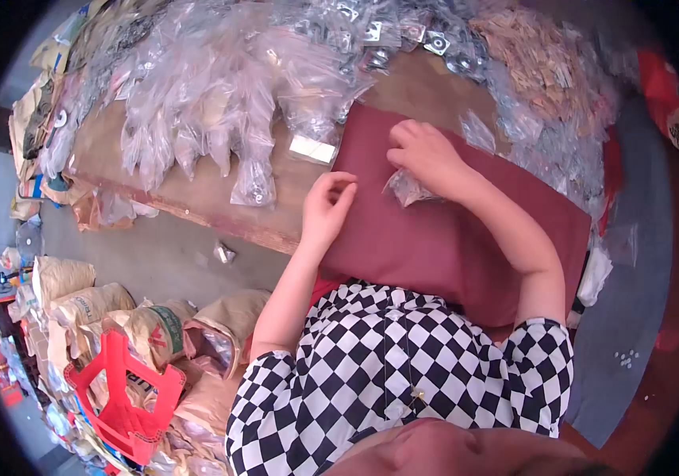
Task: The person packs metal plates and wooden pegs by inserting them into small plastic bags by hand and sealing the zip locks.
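Note:
Over the dark red cloth [403,238], my right hand [428,157] is closed, with the fingers curled down. A small clear plastic bag [409,190] with something small inside pokes out from beneath its palm; the fingertips' hold is hidden. My left hand [328,208] hovers at the left edge of the cloth. Its fingers are loosely bent, a gap shows between thumb and forefinger, and nothing is visible in it. Close to the left hand, a clear bag with a white label [312,149] lies on the wooden table [276,218].
Filled clear bags [220,103] spread over the table's far left side. Bags of square metal parts [434,44] lie at the back, and bags of brownish pieces [538,63] at the right. A red plastic stool [125,397] and paper sacks [228,317] stand on the floor at left.

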Demonstrator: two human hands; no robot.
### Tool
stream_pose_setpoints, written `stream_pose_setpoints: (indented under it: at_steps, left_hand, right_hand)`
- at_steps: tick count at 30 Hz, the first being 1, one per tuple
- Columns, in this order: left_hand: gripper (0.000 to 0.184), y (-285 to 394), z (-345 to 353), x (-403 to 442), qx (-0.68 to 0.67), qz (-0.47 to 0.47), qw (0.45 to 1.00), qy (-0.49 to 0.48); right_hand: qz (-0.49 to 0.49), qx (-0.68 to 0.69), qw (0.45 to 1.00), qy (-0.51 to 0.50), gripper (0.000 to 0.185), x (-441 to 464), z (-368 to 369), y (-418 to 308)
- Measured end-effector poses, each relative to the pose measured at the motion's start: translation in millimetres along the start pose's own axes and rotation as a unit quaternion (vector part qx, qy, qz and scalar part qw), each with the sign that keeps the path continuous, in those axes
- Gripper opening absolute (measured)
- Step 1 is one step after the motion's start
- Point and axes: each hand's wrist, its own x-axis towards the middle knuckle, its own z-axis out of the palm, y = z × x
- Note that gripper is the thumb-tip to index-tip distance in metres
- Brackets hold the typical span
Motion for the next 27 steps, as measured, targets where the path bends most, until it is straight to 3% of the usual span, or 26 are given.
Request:
stream_pose_setpoints:
  at_steps: [1,2,3,4,6,7,9,10,12,13,14,16,17,19,20,23,25,27]
  left_hand:
    - [0.022,-4,3,1,-0.102,-0.011,0.995,0.015]
    - [0.027,-5,3,0,-0.202,-0.024,0.979,0.028]
    - [0.048,-13,-1,5,-0.21,-0.051,0.976,-0.01]
    - [0.048,-9,3,8,-0.217,-0.049,0.975,-0.007]
    - [0.073,3,10,16,-0.259,0.028,0.964,-0.046]
    - [0.101,7,12,24,-0.22,0.078,0.969,-0.082]
    - [0.111,25,8,33,-0.115,0.214,0.956,-0.165]
    - [0.096,42,8,29,-0.139,0.194,0.95,-0.203]
    - [0.066,32,11,29,-0.137,0.014,0.95,-0.28]
    - [0.042,34,22,21,-0.242,-0.02,0.931,-0.272]
    - [0.038,37,32,12,-0.273,-0.056,0.928,-0.246]
    - [0.035,34,42,3,-0.342,-0.152,0.898,-0.231]
    - [0.035,32,42,1,-0.342,-0.152,0.898,-0.23]
    - [0.039,47,36,-1,-0.431,-0.194,0.857,-0.203]
    - [0.042,32,31,3,-0.508,-0.207,0.798,-0.248]
    - [0.043,36,22,3,-0.522,-0.219,0.784,-0.256]
    - [0.043,24,24,1,-0.477,-0.236,0.807,-0.257]
    - [0.042,24,33,-4,-0.404,-0.209,0.87,-0.189]
  right_hand:
    - [0.013,-0.032,0.995,0.094,0.015,-4,-11,-2]
    - [0.008,-0.035,0.995,0.089,0.015,-7,-24,-5]
    - [0.063,0.023,0.995,0.07,0.013,-10,-37,-9]
    - [0.118,0.081,0.988,0.051,0.012,-14,-49,-12]
    - [0.124,0.127,0.984,0.031,0.013,-16,-67,-20]
    - [0.145,0.181,0.972,0.035,0.013,-15,-75,-27]
    - [0.172,0.268,0.947,0.048,0.015,-14,-87,-34]
    - [0.171,0.267,0.947,0.048,0.015,-12,-92,-34]
    - [0.176,0.307,0.931,0.092,0.015,-9,-98,-32]
    - [0.187,0.302,0.929,0.102,0.015,-6,-95,-29]
    - [0.188,0.302,0.929,0.103,0.015,-5,-84,-23]
    - [0.113,0.127,0.972,0.164,0.016,-6,-51,-12]
    - [0.068,0.064,0.985,0.144,0.019,-10,-37,-8]
    - [0.022,-0.037,0.991,0.13,0.015,-13,-25,-21]
    - [-0.003,-0.078,0.989,0.127,0.019,-16,-24,-28]
    - [-0.005,-0.058,0.991,0.125,0.026,-27,-18,-51]
    - [0.055,0.012,0.99,0.13,0.034,-35,-10,-62]
    - [0.079,0.071,0.989,0.103,0.036,-42,-7,-67]
